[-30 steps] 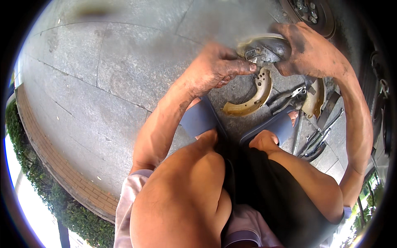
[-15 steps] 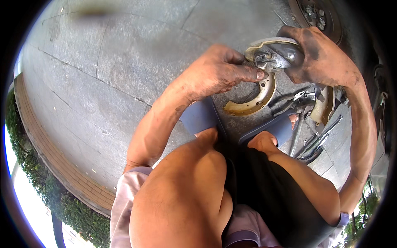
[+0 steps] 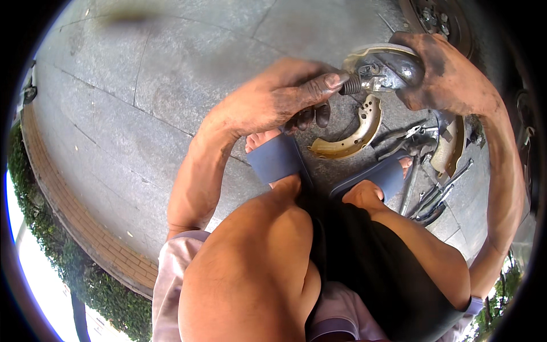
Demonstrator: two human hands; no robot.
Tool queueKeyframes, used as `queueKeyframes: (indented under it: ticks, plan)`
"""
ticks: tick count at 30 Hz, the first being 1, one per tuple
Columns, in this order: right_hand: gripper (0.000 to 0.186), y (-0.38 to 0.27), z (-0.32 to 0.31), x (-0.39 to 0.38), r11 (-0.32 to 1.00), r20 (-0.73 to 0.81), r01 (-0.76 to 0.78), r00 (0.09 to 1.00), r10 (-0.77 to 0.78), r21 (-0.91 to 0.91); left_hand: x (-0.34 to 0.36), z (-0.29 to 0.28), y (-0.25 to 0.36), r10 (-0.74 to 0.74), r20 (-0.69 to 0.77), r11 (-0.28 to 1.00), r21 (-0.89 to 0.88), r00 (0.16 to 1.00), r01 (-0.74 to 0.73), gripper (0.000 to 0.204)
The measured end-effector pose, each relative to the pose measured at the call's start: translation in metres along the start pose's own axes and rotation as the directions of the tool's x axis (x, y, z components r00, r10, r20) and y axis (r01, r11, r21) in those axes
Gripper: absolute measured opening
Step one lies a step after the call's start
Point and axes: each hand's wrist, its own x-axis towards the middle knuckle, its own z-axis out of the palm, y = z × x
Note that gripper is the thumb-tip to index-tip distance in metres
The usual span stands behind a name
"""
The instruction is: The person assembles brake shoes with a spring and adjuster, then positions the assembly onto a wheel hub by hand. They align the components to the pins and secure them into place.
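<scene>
Head view: left grip [image 3: 285, 102] pinches a coil spring [image 3: 353, 84] on the brake assembly [image 3: 387, 65] clasped by the right grip [image 3: 441, 77]; greasy fingers could let the spring snap loose.

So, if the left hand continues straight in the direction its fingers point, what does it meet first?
The left hand points right, and its fingers already touch the coil spring on the metal brake part that the right hand holds. So the spring comes first.

A brake shoe [image 3: 348, 134] lies on the pavement [image 3: 142, 114] below both hands, pliers [image 3: 407, 139] to its right.
</scene>
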Motion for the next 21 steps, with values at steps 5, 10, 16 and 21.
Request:
queueKeyframes:
  ticks: [5, 10, 16, 21]
  plan:
    - [0.067, 0.005, 0.007, -0.003, 0.999, -0.030, 0.003, 1.000, -0.001, 0.043, -0.003, -0.003, 0.001, 0.070, -0.070, 0.936, 0.348, 0.995, -0.041, 0.042]
    - [0.066, 0.015, 0.021, -0.005, 0.987, -0.206, 0.080, 0.972, -0.109, -0.141, -0.009, 0.003, -0.001, 0.100, -0.229, 0.928, 0.373, 0.968, -0.008, 0.036]
    - [0.062, 0.014, 0.011, -0.004, 0.996, -0.039, -0.023, 0.999, 0.026, 0.084, -0.002, 0.007, -0.006, 0.062, -0.306, 0.997, -0.025, 0.950, -0.073, 0.033]
    - [0.056, 0.019, 0.023, -0.002, 0.996, -0.111, -0.003, 0.994, 0.014, 0.093, -0.004, 0.010, -0.005, -0.149, -0.374, 0.978, -0.192, 0.915, 0.081, 0.042]
